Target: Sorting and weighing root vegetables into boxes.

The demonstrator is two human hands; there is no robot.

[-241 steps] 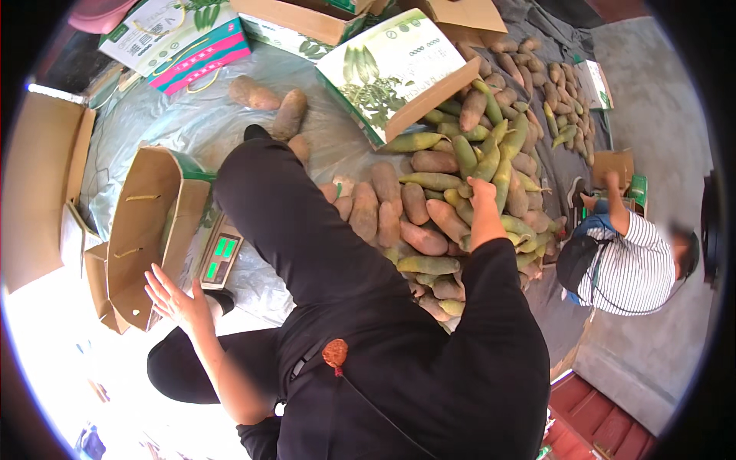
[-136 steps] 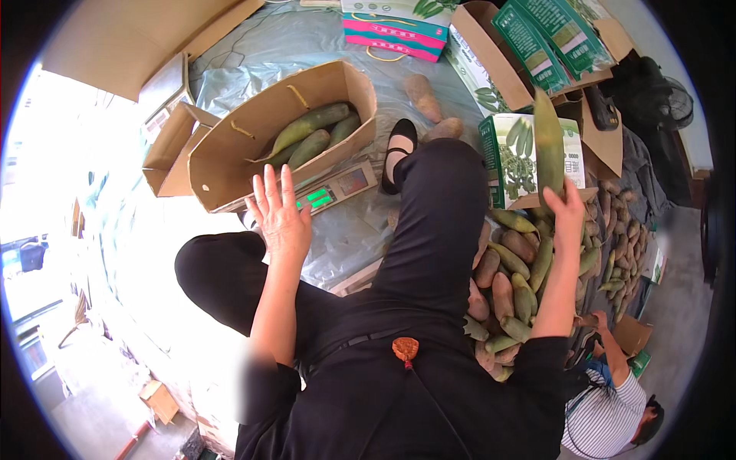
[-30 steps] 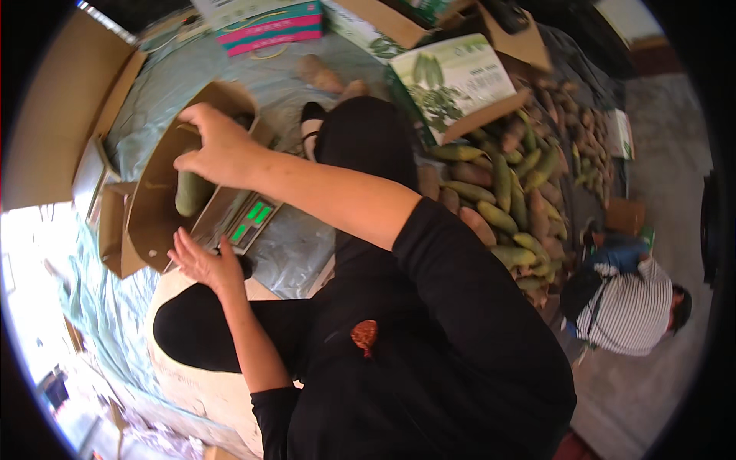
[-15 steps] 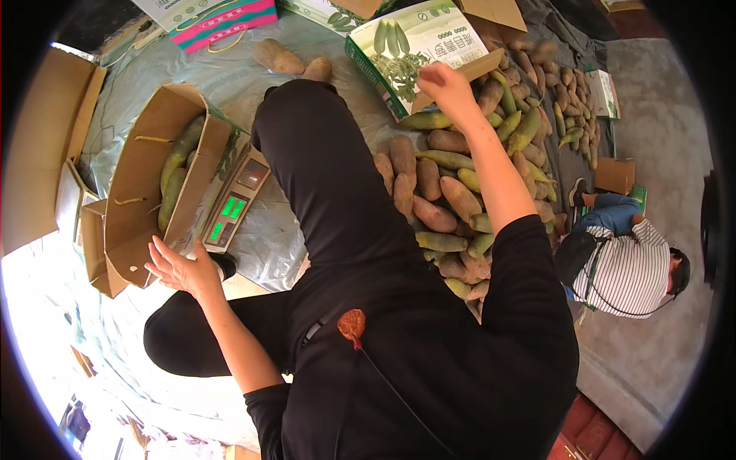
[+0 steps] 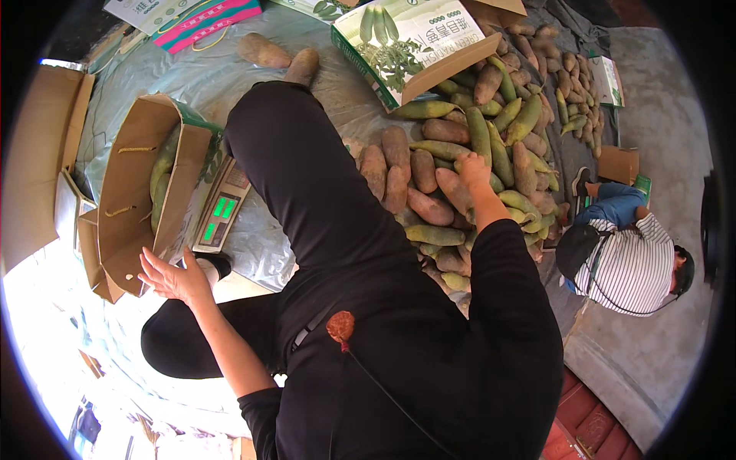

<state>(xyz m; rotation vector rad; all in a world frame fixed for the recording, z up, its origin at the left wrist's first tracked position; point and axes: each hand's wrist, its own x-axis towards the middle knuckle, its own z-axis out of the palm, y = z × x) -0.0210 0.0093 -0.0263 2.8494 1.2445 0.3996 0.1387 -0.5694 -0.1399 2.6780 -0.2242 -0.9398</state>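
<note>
In the head view, the right hand (image 5: 474, 170) was lowered onto the pile of radishes (image 5: 481, 134), its fingers curled over them; whether it had closed on one could not be determined. The pile, mixed green and brown, lay to the right of the person's raised knee. The left hand (image 5: 178, 279) was open, fingers spread and grasping nothing, at the near end of an open carton (image 5: 126, 172); contact could not be confirmed. Green radishes (image 5: 162, 180) lay inside the carton, against its right wall. A scale (image 5: 236, 178) with lit green displays showed along that side. A white-and-green box (image 5: 418, 46) stood at the pile's far edge. A co-worker in a striped shirt (image 5: 625, 264) was at the far right.
</note>
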